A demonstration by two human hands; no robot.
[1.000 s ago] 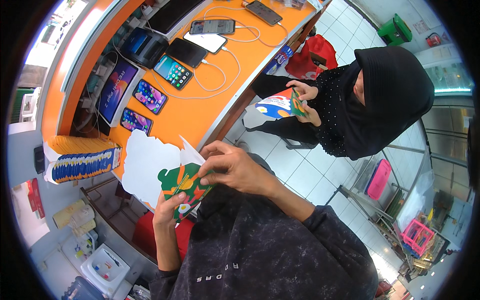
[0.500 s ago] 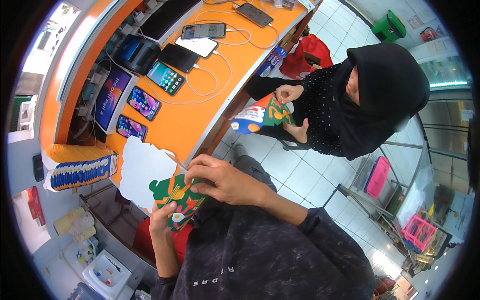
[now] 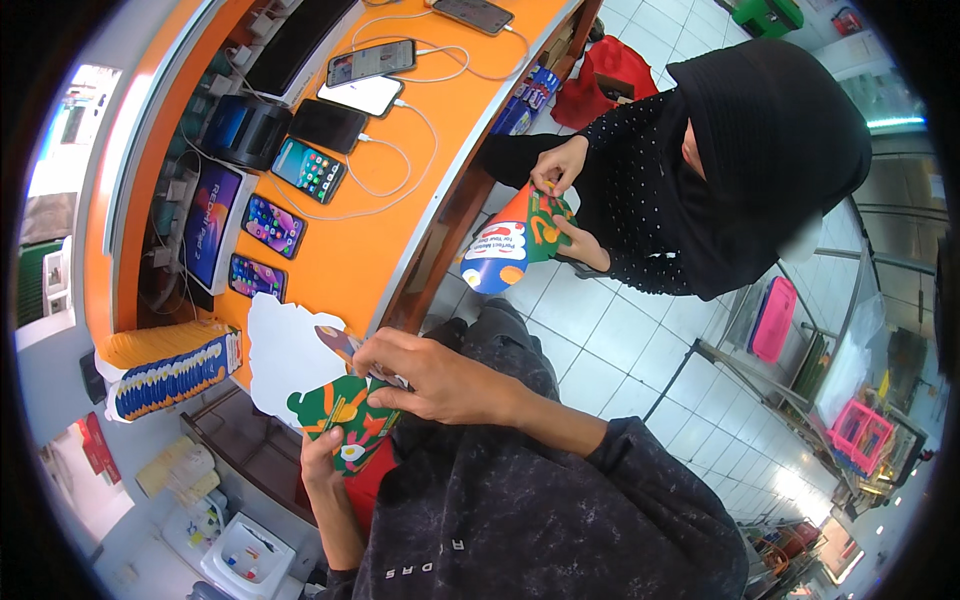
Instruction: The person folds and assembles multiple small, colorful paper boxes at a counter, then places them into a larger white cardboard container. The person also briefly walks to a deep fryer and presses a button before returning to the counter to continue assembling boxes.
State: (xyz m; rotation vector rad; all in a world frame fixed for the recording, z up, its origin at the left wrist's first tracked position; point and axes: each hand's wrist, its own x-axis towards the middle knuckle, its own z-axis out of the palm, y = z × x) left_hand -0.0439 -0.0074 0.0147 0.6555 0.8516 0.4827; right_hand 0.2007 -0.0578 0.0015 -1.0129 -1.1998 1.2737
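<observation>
Low in front of me, my left hand (image 3: 322,458) grips the lower left edge of a green printed paper card (image 3: 350,412) with orange shapes and a fried-egg picture. The left thumb lies over its face; the other fingers are hidden underneath. My right hand (image 3: 430,375) pinches the card's upper right side, where a narrow printed flap (image 3: 338,343) stands up beside the fingers. Just beyond the card, a white wavy-edged sheet (image 3: 287,345) lies at the counter's near corner, partly covered by the card. Whether sheet and card are joined, I cannot tell.
Several phones (image 3: 310,170) with cables lie on the orange counter (image 3: 385,235), beside a tablet (image 3: 213,228) and black box-shaped device (image 3: 242,132). A stack of folded printed packs (image 3: 175,372) stands left. Across from me, a person (image 3: 640,190) holds a printed cone (image 3: 505,240).
My right hand has shifted slightly down and left on the card, and the printed flap shows more. The other person's cone has turned more upright. The whole view has shifted a little.
</observation>
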